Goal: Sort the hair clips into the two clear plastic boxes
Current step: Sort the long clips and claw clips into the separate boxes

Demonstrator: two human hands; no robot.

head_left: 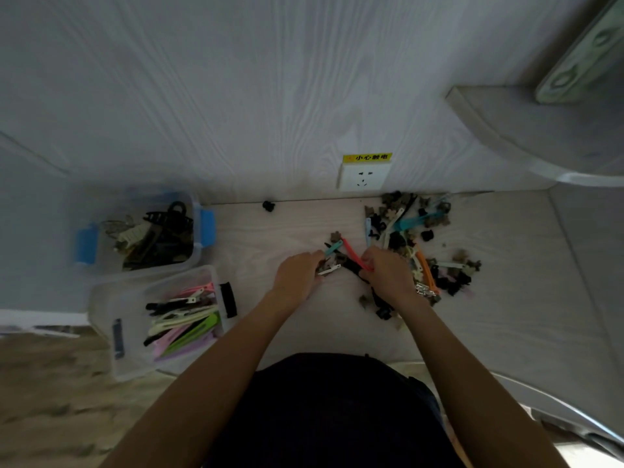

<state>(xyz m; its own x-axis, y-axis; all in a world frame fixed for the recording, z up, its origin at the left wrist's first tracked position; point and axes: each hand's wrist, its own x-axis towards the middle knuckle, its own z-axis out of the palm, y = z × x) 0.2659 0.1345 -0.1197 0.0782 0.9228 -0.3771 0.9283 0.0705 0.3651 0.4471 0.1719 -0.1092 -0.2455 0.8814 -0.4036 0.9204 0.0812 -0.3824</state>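
Note:
A heap of mixed hair clips (422,244) lies on the pale table to the right. My left hand (297,275) is closed around several clips, with a teal one and a white one sticking out. My right hand (388,275) grips a red clip (354,255) at the pile's left edge. At the far left stands a clear box with blue latches (199,231) that holds dark and claw-style clips. In front of it a second clear box (101,305) holds long flat clips in pink, green, cream and black.
A white wall socket (364,177) with a yellow label sits on the wall behind the pile. One small black clip (268,206) lies alone by the wall. A black latch (228,299) marks the nearer box's right side. A curved shelf (526,130) juts out at upper right.

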